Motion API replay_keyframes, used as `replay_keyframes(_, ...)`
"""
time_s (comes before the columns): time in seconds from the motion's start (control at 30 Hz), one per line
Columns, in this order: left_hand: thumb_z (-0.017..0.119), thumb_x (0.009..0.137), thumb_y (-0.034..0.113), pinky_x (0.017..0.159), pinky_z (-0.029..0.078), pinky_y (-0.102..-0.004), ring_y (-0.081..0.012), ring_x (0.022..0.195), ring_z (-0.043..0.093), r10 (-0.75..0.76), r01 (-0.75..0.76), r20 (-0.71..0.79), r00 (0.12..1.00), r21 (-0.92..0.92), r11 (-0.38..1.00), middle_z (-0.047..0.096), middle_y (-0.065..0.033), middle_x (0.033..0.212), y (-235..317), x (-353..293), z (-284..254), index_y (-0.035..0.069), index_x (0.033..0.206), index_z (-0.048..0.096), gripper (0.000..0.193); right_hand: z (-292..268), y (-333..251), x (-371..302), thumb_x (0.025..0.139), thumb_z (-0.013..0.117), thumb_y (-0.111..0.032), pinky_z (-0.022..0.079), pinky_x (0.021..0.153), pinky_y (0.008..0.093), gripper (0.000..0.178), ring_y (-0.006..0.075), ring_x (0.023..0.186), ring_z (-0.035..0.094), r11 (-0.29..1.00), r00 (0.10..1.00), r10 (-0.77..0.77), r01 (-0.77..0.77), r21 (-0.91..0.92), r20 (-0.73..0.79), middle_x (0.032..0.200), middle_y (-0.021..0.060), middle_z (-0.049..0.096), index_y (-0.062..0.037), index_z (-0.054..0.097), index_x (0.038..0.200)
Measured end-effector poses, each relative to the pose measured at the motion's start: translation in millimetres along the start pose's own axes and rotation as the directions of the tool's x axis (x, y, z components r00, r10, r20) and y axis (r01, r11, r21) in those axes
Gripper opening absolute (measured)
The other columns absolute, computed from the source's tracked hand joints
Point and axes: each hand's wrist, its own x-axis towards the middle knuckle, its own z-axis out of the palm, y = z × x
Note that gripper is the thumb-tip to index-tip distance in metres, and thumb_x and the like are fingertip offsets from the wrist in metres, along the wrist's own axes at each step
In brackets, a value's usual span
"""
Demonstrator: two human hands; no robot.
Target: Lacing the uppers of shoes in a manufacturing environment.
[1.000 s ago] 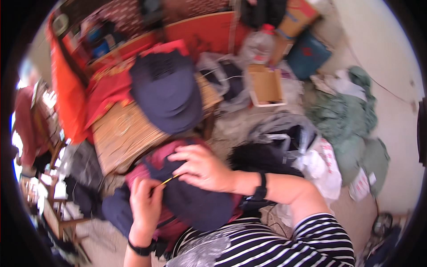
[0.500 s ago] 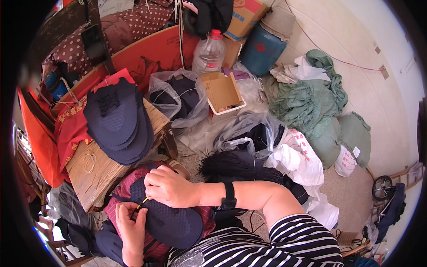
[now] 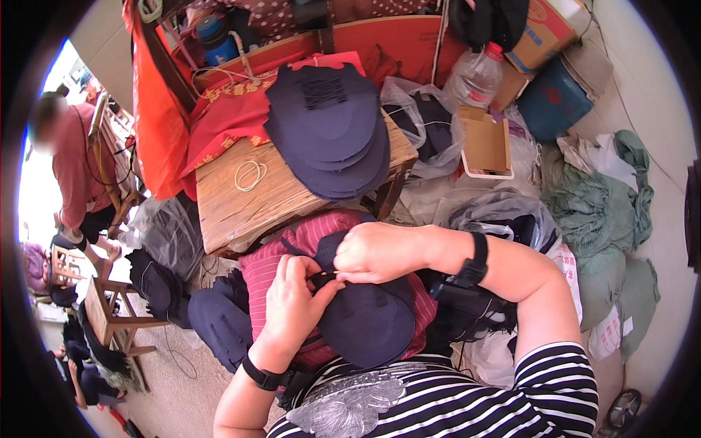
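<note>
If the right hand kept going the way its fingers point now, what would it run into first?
The right hand points leftward at the left hand, whose fingertips already seem to meet it at a small yellowish tool above the navy cap piece; depth is uncertain.

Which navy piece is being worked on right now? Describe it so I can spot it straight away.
Start at the wooden table carrying a stack of navy pieces, then drop to the lap just below it. There one navy piece lies on striped maroon cloth, pinched between the left hand and right hand. Unlike the stacked ones and the pile on the floor, it lies single and is held.
</note>
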Motion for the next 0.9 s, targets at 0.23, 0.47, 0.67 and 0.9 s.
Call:
replay_keyframes(0.23, 0.092, 0.074, 0.023, 0.060, 0.052, -0.0322, -0.0193, 0.067, 0.058, 0.011, -0.010, -0.032, 0.999, 0.033, 0.999, 0.055, -0.0072, 0.090, -3, -3, -5, 0.004, 0.097, 0.056, 0.047, -35, -13, -54, 0.095, 0.071, -0.022, 0.049, 0.064, 0.0401, 0.026, 0.0298, 0.070, 0.064, 0.890, 0.936, 0.348, -0.348, 0.295, 0.054, 0.076, 0.0133, 0.062, -0.0029, 0.061, 0.081)
replay_keyframes(0.47, 0.091, 0.076, 0.028, 0.058, 0.053, -0.0349, -0.0216, 0.065, 0.060, 0.100, -0.099, -0.057, 0.993, 0.023, 0.995, 0.055, -0.0079, 0.090, -9, -1, 0, 0.004, 0.098, 0.055, 0.048, -9, -45, -40, 0.101, 0.069, -0.014, 0.054, 0.083, 0.0253, 0.023, 0.0072, 0.092, 0.064, 0.290, 0.750, 0.660, -0.198, 0.936, -0.046, 0.098, 0.0006, 0.068, -0.0050, 0.066, 0.122)
replay_keyframes(0.67, 0.091, 0.076, 0.028, 0.059, 0.054, -0.0343, -0.0209, 0.066, 0.060, 0.101, -0.100, -0.067, 0.993, 0.017, 0.995, 0.056, -0.0079, 0.089, -8, -2, 0, 0.004, 0.098, 0.055, 0.049, 18, -40, -19, 0.101, 0.067, -0.007, 0.053, 0.087, 0.0243, 0.025, 0.0078, 0.096, 0.065, 0.263, 0.719, 0.690, -0.142, 0.954, -0.083, 0.108, 0.0000, 0.070, -0.0054, 0.070, 0.126)
replay_keyframes(0.9, 0.092, 0.076, 0.028, 0.060, 0.054, -0.0346, -0.0212, 0.067, 0.060, 0.088, -0.089, -0.057, 0.994, -0.018, 0.996, 0.057, -0.0087, 0.090, -8, -4, -2, 0.004, 0.099, 0.057, 0.048, 28, -38, 0, 0.106, 0.060, -0.015, 0.053, 0.070, 0.0233, 0.017, 0.0085, 0.079, 0.063, 0.700, 0.739, 0.519, -0.079, 0.710, -0.430, 0.103, 0.0034, 0.067, -0.0043, 0.070, 0.114)
